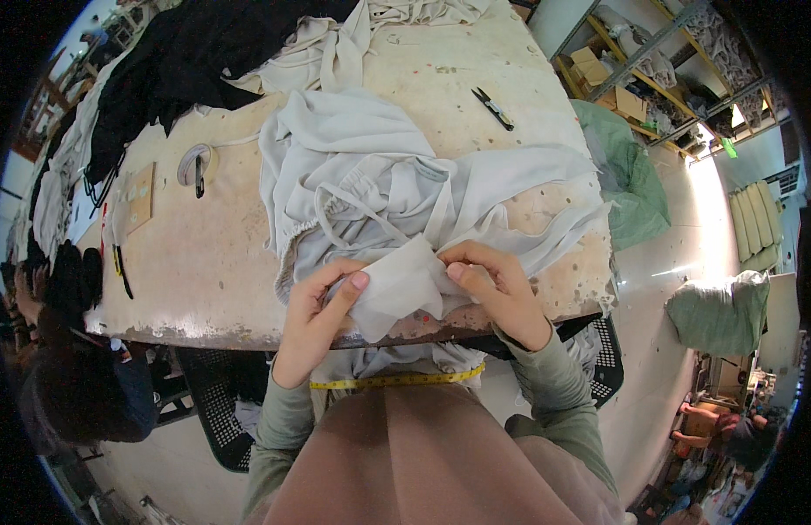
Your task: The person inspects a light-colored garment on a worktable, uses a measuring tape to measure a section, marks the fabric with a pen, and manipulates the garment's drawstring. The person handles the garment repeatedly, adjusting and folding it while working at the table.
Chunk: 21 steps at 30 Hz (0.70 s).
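Observation:
A pale grey garment (353,131) with gathered elastic edges and a thin drawstring lies bunched on the table in front of me. Between my hands, a whitish folded piece of its cloth (401,282) is stretched just above the near table edge. My left hand (322,306) pinches this piece at its left side, thumb on top. At its upper right corner, my right hand (493,278) pinches the cloth with thumb and fingertips. The ends of the right fingers are partly hidden by the cloth.
Thread snips (493,109) lie at the far right of the worn table (221,289). A tape roll (198,164) and a utility knife (122,271) are at left, below black cloth (186,52). Black baskets (217,411) stand under the near edge. A person (90,376) is at left.

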Motion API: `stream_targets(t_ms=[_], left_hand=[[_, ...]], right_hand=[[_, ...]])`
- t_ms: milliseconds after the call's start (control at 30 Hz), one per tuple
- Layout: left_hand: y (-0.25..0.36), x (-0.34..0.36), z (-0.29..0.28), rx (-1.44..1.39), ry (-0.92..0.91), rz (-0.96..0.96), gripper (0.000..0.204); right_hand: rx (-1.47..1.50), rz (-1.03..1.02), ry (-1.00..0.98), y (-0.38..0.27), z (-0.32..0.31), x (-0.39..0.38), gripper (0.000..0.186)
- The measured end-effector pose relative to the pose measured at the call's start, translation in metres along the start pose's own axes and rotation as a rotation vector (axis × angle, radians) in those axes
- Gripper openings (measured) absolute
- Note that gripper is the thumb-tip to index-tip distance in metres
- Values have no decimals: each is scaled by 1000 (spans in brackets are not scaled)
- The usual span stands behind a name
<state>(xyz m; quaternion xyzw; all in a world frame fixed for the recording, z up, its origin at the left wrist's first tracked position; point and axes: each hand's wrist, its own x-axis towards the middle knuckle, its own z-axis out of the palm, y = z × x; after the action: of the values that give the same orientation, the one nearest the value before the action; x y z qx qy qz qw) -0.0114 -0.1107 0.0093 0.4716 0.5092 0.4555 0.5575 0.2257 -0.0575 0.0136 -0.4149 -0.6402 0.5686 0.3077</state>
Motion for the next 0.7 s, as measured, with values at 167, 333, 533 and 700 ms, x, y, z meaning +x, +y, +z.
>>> stream_targets(t_ms=[167,333,533,700], left_hand=[[10,6,1,161,25,61,22],[17,11,13,309,-25,194,21],[19,3,-15,310,-159,71,16],[-4,13,-30,564,-256,244,15]], right_hand=[[-195,-166,86,1,9,-2,20],[202,27,20,-4,27,0,13],[199,278,-241,-13,23,-18,7],[-239,208,-347,5,34,-22,14]])
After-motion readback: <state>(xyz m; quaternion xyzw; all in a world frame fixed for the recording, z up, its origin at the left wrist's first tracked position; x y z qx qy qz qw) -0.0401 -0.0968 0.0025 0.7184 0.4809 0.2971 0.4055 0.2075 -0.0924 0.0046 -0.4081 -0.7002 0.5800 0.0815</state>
